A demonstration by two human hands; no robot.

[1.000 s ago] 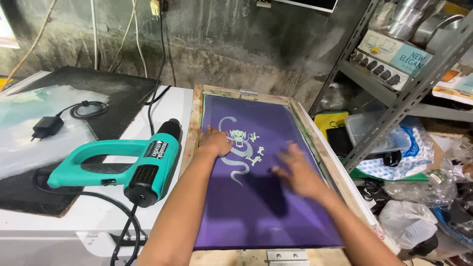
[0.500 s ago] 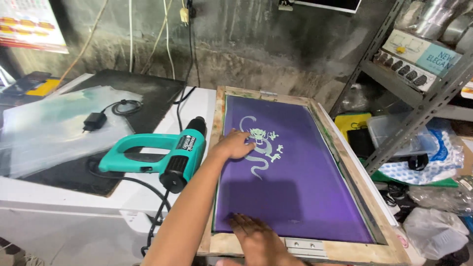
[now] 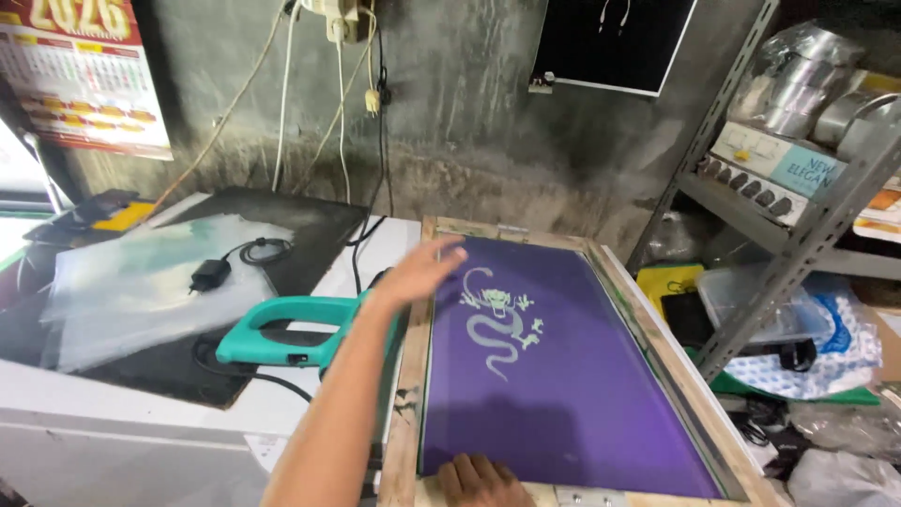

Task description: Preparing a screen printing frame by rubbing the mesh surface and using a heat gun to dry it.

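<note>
Under my left hand (image 3: 419, 273), fingers flat and holding nothing, lay the wooden screen frame (image 3: 410, 394) with its purple mesh; my right hand (image 3: 479, 481) pressed its near edge, grip unclear. Left of the fingers sat a teal heat gun (image 3: 282, 330).

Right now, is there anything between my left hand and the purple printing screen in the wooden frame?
Nothing visible is in the way. The left hand hovers over the upper left corner of the purple mesh screen in its wooden frame, beside the pale dragon design. The teal heat gun lies off to the left on the white table, outside the frame.
</note>
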